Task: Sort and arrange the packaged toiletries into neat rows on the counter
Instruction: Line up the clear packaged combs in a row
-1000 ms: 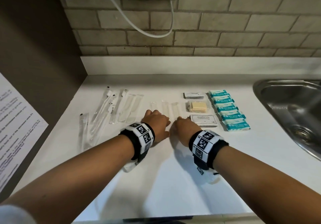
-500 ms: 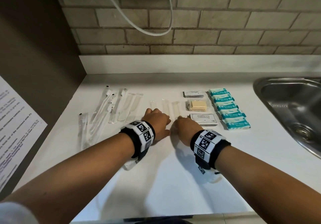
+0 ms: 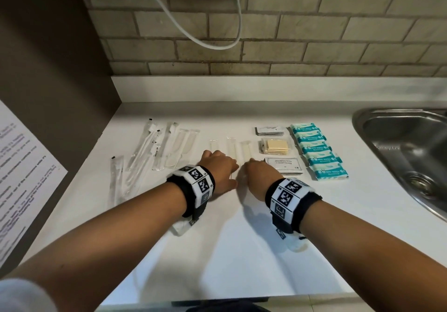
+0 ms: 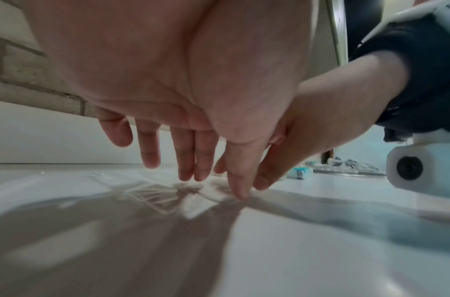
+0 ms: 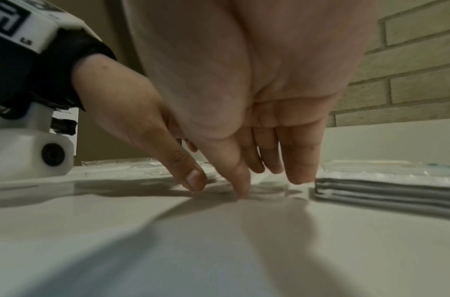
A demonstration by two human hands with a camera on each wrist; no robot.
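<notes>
Three thin clear packets (image 3: 231, 147) lie side by side at mid-counter. My left hand (image 3: 219, 166) and right hand (image 3: 255, 170) rest close together on their near ends. In the left wrist view the left hand (image 4: 213, 184) points its straight fingers down, thumb tip on a clear packet (image 4: 193, 203). In the right wrist view the right hand (image 5: 269, 180) also has straight fingers, and its thumb presses a clear packet (image 5: 269, 189). Neither hand grips anything. To the left lie toothbrush packets (image 3: 145, 152) and comb packets (image 3: 182, 146). To the right are shampoo sachets (image 3: 285, 165), beige pads (image 3: 277, 147) and teal wipe packs (image 3: 319, 152).
A steel sink (image 3: 406, 152) is sunk into the counter at the right. A brick wall with a hanging white cable (image 3: 205, 43) stands behind. A dark panel with a printed sheet (image 3: 21, 173) closes the left side. Bare white counter (image 3: 242, 258) lies near me.
Both hands stay on the near ends of the clear packets, shifting only slightly. The other toiletries have not moved.
</notes>
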